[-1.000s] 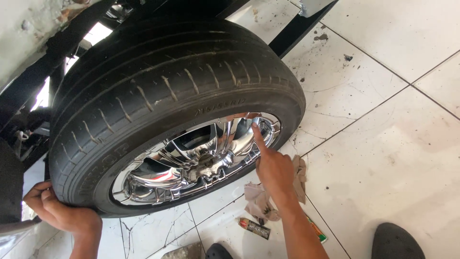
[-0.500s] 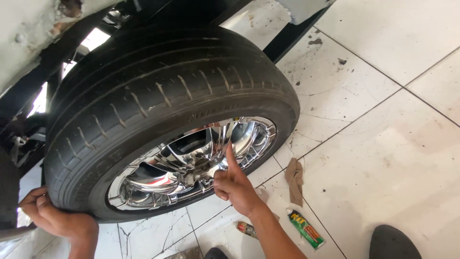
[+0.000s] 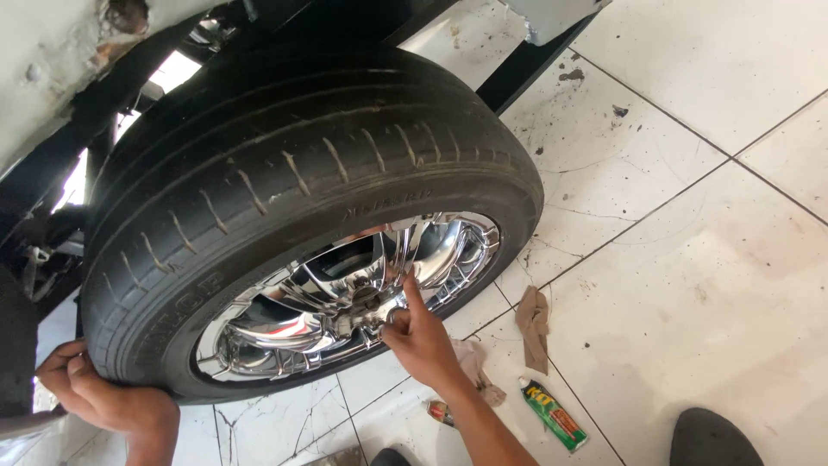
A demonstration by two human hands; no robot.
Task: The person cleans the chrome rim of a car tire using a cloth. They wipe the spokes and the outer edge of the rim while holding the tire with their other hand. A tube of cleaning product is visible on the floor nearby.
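A black car tyre on a shiny chrome rim stands against the vehicle's wheel arch, tilted toward me. My left hand grips the tyre's lower left edge. My right hand reaches into the centre of the rim, thumb up, fingertips pinched at the hub where the lug holes sit. Whether a small part is between those fingers cannot be made out.
On the white tiled floor lie a brown rag, a second crumpled rag, a green tube and a small dark can. A dark shoe is at the bottom right. The rusty body panel hangs above.
My right hand moved from the rim's right side, away from the rags, leftward to the hub. The left hand stayed on the tyre's edge.
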